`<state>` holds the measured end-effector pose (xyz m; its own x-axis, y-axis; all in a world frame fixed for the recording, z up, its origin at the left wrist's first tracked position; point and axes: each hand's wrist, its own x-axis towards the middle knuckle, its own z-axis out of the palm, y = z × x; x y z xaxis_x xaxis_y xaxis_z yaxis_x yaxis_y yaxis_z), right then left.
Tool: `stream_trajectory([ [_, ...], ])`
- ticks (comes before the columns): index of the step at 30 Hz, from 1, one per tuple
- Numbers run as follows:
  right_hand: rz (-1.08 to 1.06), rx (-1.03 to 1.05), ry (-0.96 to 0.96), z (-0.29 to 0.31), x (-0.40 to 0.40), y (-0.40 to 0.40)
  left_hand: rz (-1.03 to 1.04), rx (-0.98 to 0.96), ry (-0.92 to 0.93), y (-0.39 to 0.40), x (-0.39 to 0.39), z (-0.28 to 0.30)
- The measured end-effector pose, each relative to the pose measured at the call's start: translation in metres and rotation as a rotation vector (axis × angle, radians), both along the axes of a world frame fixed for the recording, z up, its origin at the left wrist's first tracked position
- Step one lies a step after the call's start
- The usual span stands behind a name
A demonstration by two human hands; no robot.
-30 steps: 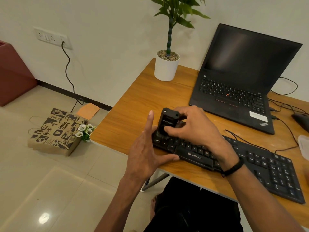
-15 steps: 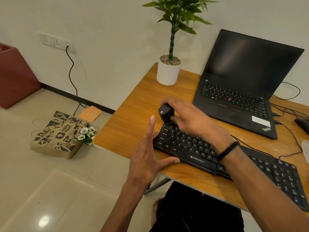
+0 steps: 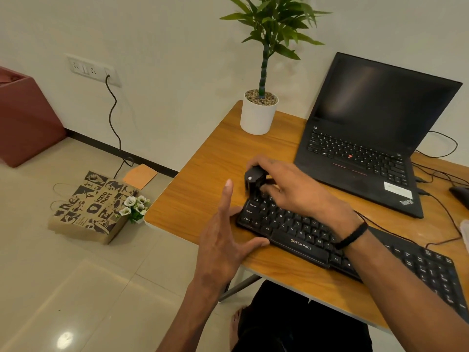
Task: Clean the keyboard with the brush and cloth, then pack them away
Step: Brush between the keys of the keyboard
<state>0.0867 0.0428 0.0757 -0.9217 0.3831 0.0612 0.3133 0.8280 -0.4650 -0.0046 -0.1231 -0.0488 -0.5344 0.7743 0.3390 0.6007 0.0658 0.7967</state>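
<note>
Right hand [image 3: 291, 189] fingers clenched round the black brush [image 3: 254, 179], at the far-left corner of the Zebronics keyboard [image 3: 304, 240], centre frame. Left hand [image 3: 223, 240] fingers straight, released, thumb touching the keyboard's near-left edge. Keyboard lies on the wooden worktop [image 3: 203, 196], ThinkPad laptop [image 3: 368, 138] upper right.

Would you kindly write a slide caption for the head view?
Right hand holds the black brush at the keyboard corner while the open left hand steadies its end.
</note>
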Motion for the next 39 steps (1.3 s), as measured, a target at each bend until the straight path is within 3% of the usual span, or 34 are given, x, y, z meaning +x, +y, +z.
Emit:
stream_trajectory([
  [4, 0.127, -0.166, -0.042, 0.003, 0.012, -0.017, 0.000, 0.018, -0.024, 0.000, 0.000, -0.002],
  [11, -0.117, 0.038, 0.071, -0.004, 0.017, 0.002, 0.016, 0.008, -0.030, -0.001, 0.001, 0.000],
  [17, 0.009, 0.073, 0.121, -0.019, 0.022, -0.042, 0.007, 0.039, -0.008, -0.001, 0.000, 0.000],
  [23, -0.026, 0.040, 0.132, -0.015, 0.032, -0.049, 0.021, 0.030, -0.010, -0.001, 0.000, 0.001],
  [29, -0.094, 0.013, 0.028, 0.000, 0.071, -0.043, 0.023, 0.029, 0.004, -0.001, 0.001, 0.000],
  [39, -0.022, 0.036, 0.105, -0.023, 0.028, -0.062, -0.017, 0.050, -0.045, -0.002, -0.001, 0.002],
])
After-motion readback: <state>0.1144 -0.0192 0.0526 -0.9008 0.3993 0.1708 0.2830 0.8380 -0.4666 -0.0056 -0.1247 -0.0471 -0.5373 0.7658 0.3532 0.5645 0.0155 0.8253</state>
